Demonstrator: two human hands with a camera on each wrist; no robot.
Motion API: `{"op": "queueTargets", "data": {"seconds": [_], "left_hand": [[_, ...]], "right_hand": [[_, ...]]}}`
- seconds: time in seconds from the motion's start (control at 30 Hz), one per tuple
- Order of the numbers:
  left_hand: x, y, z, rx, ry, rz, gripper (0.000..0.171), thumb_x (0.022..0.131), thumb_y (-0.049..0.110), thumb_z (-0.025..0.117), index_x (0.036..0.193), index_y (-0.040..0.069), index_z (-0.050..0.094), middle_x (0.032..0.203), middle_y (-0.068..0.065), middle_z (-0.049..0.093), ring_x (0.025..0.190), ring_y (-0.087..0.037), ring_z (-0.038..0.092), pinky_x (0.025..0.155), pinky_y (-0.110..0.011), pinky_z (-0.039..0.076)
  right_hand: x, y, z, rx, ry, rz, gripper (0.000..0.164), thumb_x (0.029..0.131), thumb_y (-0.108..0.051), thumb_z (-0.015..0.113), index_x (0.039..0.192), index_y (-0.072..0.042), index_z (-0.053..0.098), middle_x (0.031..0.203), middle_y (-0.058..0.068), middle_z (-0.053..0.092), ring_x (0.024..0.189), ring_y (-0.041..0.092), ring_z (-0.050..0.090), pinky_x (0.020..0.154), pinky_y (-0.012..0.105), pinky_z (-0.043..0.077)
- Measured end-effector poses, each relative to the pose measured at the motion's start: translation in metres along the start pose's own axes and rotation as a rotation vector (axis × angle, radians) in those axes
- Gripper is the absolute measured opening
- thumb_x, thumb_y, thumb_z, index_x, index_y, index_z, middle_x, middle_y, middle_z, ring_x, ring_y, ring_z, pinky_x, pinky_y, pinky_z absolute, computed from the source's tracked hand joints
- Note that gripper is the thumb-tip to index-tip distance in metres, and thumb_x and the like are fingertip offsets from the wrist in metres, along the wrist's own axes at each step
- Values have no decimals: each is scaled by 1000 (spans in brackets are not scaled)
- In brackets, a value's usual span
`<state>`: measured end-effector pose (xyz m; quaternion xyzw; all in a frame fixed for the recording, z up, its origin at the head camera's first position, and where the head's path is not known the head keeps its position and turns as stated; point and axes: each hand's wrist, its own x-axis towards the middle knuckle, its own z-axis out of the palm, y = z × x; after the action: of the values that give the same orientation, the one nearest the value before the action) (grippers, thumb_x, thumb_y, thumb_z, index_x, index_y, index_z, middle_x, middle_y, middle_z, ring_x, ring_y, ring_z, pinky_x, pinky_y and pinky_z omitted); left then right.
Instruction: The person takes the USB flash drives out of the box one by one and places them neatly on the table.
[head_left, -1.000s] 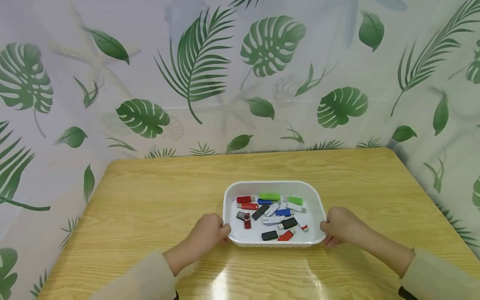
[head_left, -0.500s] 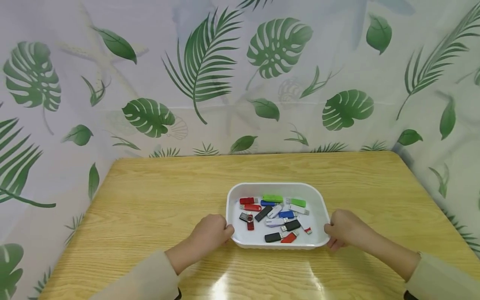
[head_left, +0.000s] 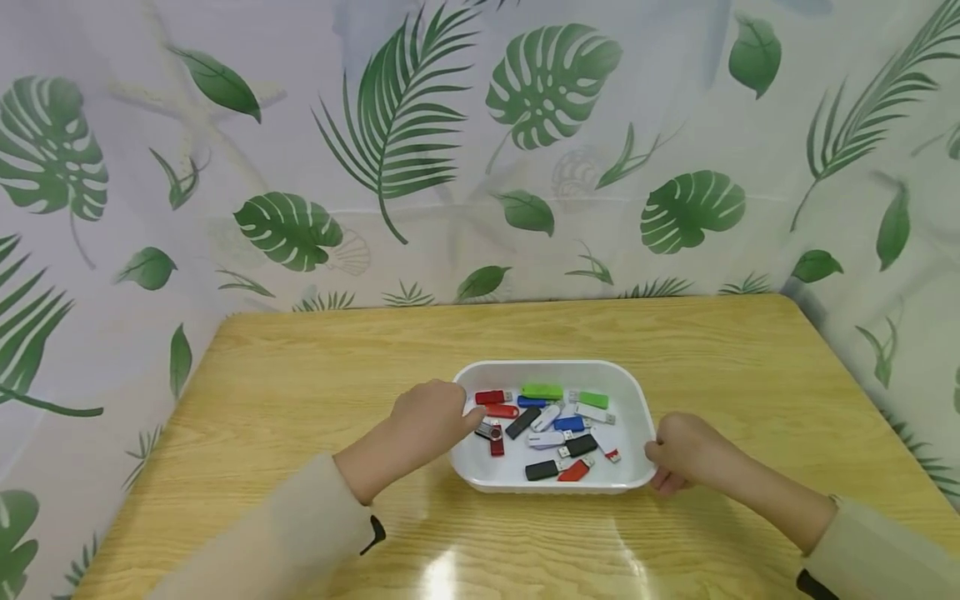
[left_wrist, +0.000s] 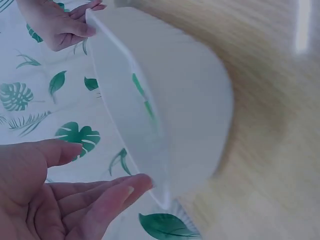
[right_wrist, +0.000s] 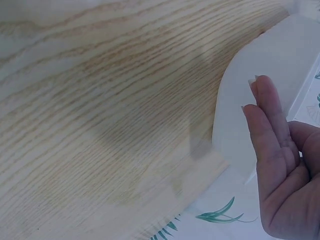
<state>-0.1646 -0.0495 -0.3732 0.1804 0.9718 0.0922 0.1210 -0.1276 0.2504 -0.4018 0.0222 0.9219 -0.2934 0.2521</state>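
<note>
A white plastic bin (head_left: 472, 467) stands on the wooden table, holding several USB flash drives: a black one (head_left: 542, 471) near the front, a lime green one (head_left: 542, 391) at the back, others red, blue and white. Over the bin's left rim hovers my left hand (head_left: 431, 421), thumb and fingers apart with nothing between them; it hides part of a swivel drive (head_left: 497, 443). My right hand (head_left: 686, 450) pinches the right rim, thumb at the top edge. In the right wrist view its fingers (right_wrist: 267, 135) lie along the outer wall.
The wooden table (head_left: 315, 375) extends around the bin on every side. A leaf-print cloth (head_left: 442, 150) hangs behind it and along both sides.
My left hand has let go of the bin's left rim and moved up and right, over the edge. My right hand keeps its hold; the bin stays in place.
</note>
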Motion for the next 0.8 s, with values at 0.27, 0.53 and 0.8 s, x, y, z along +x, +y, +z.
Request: {"op": "queueTargets", "data": {"seconds": [0.27, 0.53, 0.8], "left_hand": [[31, 34, -22, 61, -46, 88, 25, 90, 22, 62, 68, 11, 59, 56, 4, 42, 50, -11, 37, 42, -26, 30], [63, 64, -19, 178, -179, 147, 20, 89, 18, 61, 71, 14, 55, 64, 3, 43, 58, -13, 41, 49, -29, 35], [84, 78, -6, 111, -154, 155, 17, 95, 10, 50, 80, 12, 57, 69, 0, 45, 61, -15, 40, 52, -30, 38]], "right_hand": [[1, 0, -1, 1, -2, 11, 24, 89, -2, 47, 68, 4, 57, 54, 8, 63, 49, 17, 64, 48, 26, 49], [1, 2, 1, -24, -3, 22, 22, 89, -2, 47, 69, 3, 55, 53, 7, 61, 48, 16, 63, 46, 25, 47], [2, 0, 0, -41, -1, 11, 20, 87, -2, 47, 70, 3, 55, 53, 7, 61, 47, 16, 63, 46, 27, 48]]}}
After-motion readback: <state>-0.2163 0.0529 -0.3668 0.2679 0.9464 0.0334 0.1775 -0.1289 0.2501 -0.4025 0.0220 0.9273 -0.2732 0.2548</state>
